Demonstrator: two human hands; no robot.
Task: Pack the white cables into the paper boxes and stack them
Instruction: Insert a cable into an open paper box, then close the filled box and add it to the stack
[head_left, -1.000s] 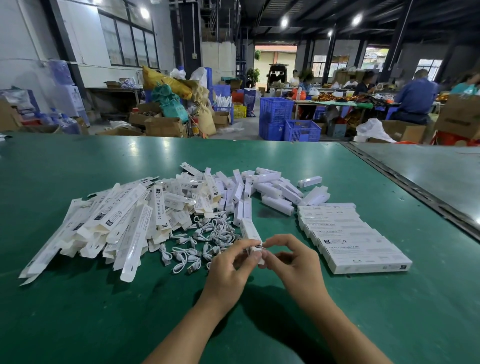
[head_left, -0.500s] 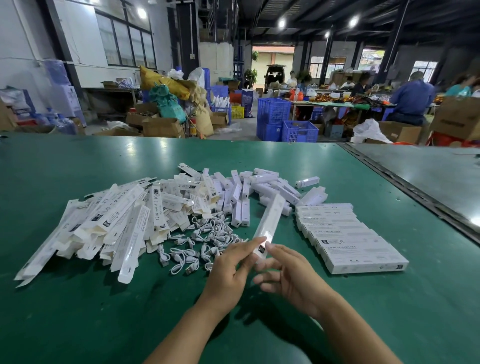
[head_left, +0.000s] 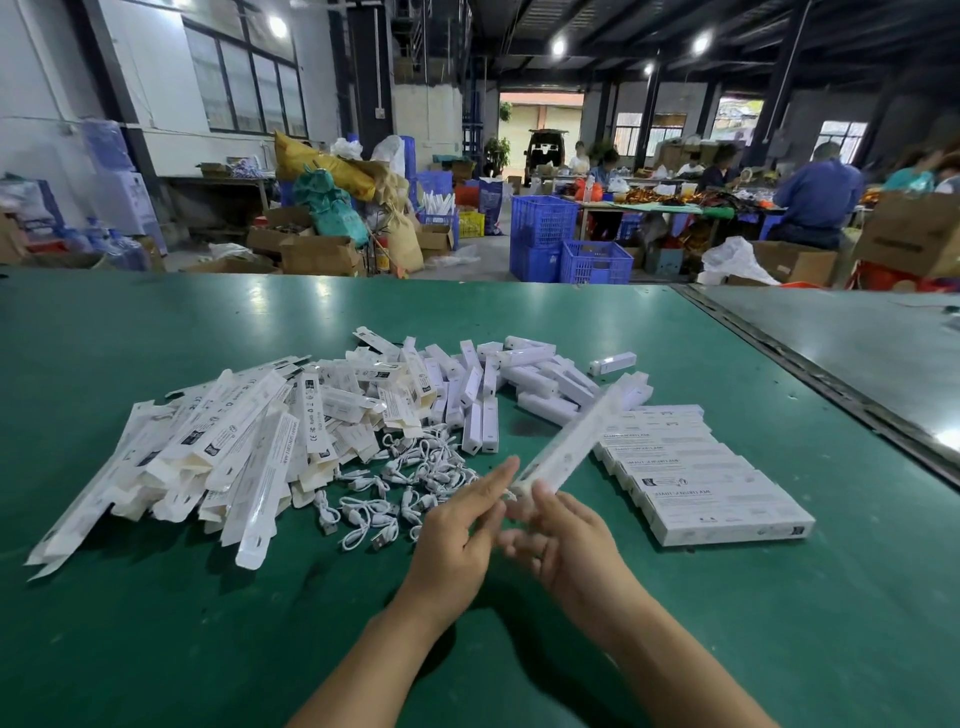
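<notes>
A long white paper box (head_left: 571, 444) slants up and to the right just above the table. My right hand (head_left: 566, 540) grips its near end with the thumb on top. My left hand (head_left: 457, 525) is beside it with fingers stretched out, the fingertips touching that same end. Several coiled white cables (head_left: 395, 483) lie loose on the green table (head_left: 156, 623) just left of my hands. A heap of flat, unfilled paper boxes (head_left: 234, 447) spreads to the left. A neat row of closed boxes (head_left: 701, 478) lies at the right.
Small white oblong pieces (head_left: 545, 384) lie scattered behind the cables. A metal seam (head_left: 831, 384) runs diagonally across the table at the right. Beyond the far edge are blue crates (head_left: 566, 244), cardboard boxes and seated people working.
The box was held low between both hands, then lifted by my left hand. It now tilts right toward the row, with my right hand on its near end and my left fingers spread.
</notes>
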